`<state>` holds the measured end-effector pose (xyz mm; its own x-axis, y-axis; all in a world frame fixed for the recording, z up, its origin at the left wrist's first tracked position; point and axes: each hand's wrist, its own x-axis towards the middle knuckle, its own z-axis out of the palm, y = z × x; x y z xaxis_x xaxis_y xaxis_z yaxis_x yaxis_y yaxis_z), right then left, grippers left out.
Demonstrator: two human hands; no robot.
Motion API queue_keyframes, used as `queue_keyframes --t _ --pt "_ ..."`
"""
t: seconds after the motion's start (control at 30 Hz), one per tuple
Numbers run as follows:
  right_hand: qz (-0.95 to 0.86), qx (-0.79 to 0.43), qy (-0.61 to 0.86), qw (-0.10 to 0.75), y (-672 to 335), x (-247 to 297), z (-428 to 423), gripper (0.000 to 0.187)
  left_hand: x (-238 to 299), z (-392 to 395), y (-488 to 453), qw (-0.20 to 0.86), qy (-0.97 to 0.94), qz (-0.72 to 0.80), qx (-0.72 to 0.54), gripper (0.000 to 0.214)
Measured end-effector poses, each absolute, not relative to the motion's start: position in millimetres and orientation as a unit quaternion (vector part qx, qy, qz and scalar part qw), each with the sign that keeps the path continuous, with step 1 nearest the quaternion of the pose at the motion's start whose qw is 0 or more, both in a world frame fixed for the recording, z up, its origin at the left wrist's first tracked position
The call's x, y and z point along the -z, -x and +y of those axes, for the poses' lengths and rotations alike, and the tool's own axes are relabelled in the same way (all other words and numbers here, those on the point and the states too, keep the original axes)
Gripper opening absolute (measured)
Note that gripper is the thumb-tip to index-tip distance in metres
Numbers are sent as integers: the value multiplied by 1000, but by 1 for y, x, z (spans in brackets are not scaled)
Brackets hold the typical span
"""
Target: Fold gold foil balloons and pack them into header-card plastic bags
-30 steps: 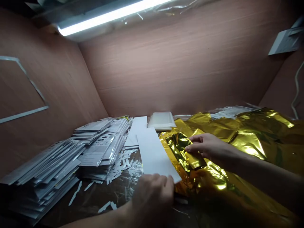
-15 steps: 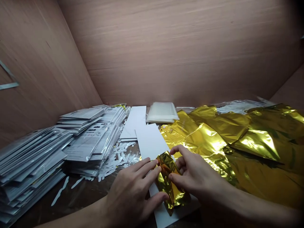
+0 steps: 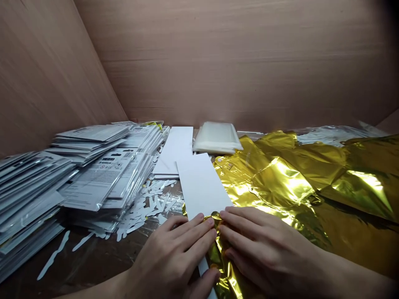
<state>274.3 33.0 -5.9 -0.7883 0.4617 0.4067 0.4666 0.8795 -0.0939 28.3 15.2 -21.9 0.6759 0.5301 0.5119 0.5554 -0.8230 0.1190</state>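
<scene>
A folded gold foil balloon [image 3: 230, 276] lies on a long white card [image 3: 202, 187] close in front of me. My left hand [image 3: 183, 253] rests over the foil's left side, fingers stretched out and fingertips on its upper part. From the right, my right hand [image 3: 258, 245] lies flat across the foil, its fingers extended and close together. Both hands cover much of the foil, and its lower end runs out of the picture. The white card reaches away from me beyond the fingertips.
Stacks of printed cards in clear sleeves [image 3: 99, 178] stand at left, with loose white strips [image 3: 152, 207] beside them. Behind are more white cards [image 3: 176, 149] and a pile of clear bags [image 3: 216, 137]. Flat gold foil balloons [image 3: 280, 182] spread at right. Wooden panels [image 3: 218, 62] enclose the back.
My right hand has gone from curled fingers at the foil's edge to lying flat over it. Both hands and the foil appear lower in view, and the camera view has shifted slightly.
</scene>
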Motion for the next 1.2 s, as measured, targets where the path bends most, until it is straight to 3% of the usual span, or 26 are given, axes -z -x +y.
queue_keyframes --t 0.3,0.5,0.77,0.97,1.1,1.2 --pt "-955 26 215 203 -269 10 39 37 18 20 -29 38 910 -306 276 39" --pt "-956 38 212 200 -268 11 39 36 20 19 -30 23 910 -319 265 41" --pt "-949 51 216 222 -265 13 37 34 20 19 -30 -101 900 -364 216 64" --pt "-943 113 213 231 -264 12 34 15 15 28 -32 -193 885 -345 245 55" --pt "-948 119 201 218 -263 12 33 18 17 36 -36 -180 887 -327 271 53" --pt "-949 129 206 200 -262 14 33 17 17 34 -40 -107 895 -331 281 50"
